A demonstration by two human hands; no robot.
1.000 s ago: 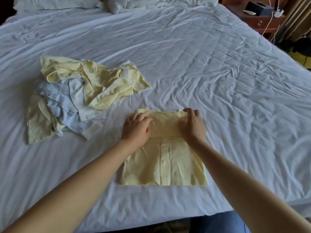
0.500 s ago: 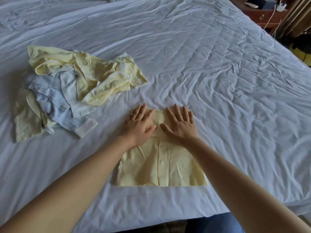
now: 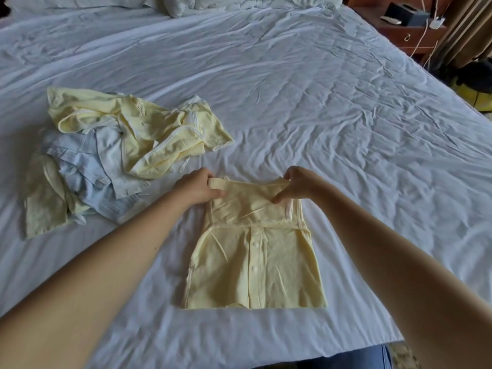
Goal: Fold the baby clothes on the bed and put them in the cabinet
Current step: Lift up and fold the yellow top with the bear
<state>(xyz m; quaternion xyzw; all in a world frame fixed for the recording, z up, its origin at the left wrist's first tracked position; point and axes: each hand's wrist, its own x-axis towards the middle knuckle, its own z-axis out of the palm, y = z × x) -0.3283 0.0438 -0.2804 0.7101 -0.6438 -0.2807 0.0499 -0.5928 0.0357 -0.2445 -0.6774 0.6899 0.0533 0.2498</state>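
yellow garment [image 3: 253, 267] near bed's [image 3: 346, 129] front edge | soft, light, limp | left hand [image 3: 198, 186], right hand [image 3: 298, 185] pinching far corners

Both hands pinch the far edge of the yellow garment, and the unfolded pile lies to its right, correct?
Not quite. The head view shows the unfolded pile to the left of the yellow garment, not its right. The left hand and right hand do pinch its far edge.
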